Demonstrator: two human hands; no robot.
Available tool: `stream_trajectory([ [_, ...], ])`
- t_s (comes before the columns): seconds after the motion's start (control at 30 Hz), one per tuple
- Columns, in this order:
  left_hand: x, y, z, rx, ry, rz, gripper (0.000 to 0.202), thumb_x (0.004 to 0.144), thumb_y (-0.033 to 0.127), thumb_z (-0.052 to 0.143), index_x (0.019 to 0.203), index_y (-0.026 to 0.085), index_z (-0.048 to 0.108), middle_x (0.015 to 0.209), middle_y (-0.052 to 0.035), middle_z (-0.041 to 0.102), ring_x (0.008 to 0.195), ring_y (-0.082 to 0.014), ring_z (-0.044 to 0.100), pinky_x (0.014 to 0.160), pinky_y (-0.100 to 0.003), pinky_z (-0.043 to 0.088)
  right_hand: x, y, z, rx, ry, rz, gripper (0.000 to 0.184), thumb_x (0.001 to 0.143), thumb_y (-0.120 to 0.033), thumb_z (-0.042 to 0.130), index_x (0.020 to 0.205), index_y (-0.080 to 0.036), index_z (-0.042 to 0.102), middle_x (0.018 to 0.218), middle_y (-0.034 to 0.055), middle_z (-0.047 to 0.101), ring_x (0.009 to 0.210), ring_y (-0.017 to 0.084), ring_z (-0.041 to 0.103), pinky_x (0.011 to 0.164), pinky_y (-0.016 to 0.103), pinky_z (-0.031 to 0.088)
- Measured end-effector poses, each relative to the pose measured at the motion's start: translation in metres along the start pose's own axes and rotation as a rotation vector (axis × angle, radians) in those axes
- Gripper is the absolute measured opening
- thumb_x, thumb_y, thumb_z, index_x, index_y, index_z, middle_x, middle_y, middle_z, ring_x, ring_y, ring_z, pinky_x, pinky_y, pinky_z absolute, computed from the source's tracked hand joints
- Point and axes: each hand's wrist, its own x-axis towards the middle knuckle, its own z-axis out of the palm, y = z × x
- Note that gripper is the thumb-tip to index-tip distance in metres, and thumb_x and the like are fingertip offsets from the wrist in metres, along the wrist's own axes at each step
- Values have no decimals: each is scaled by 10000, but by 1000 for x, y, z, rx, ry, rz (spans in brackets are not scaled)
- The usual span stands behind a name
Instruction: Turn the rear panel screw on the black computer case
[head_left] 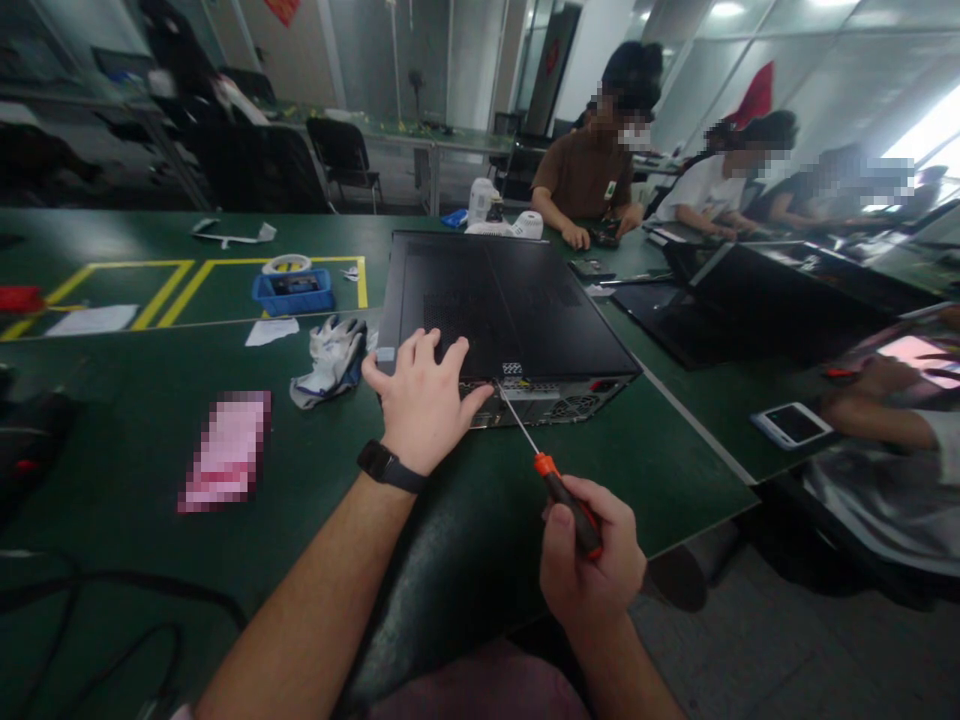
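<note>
A black desktop computer case lies on its side on the green table, its rear panel facing me. Spread over its near left edge is my left hand, fingers flat on the top cover and thumb along the rear panel. My right hand is wrapped round the orange and black handle of a screwdriver. The screwdriver's tip meets the case's back edge close to my left thumb; the screw, if any, is too small to make out.
Left of the case lie a work glove, a blue bin with small parts, a tape roll and a pink item. Black cables run at lower left. Co-workers sit across and to the right, near a phone.
</note>
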Motion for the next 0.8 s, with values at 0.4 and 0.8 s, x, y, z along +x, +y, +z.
stream_trajectory([
  [0.4,0,-1,0,-10,3,0,507,983,545,607,1424,295,619,1594,-163,544,1476,-403,437,1158,-733,233,0,-1,0,-14,38,25,189,967,-198,638,1153,-202,673,865,30,759,686,155,739,631,267,595],
  [0.8,0,-1,1,-9,1,1,510,981,547,611,1423,292,617,1595,-165,540,1479,-401,433,1159,-733,228,-5,3,0,-38,23,13,227,980,-202,626,1203,-188,667,876,44,775,679,155,748,596,246,583],
])
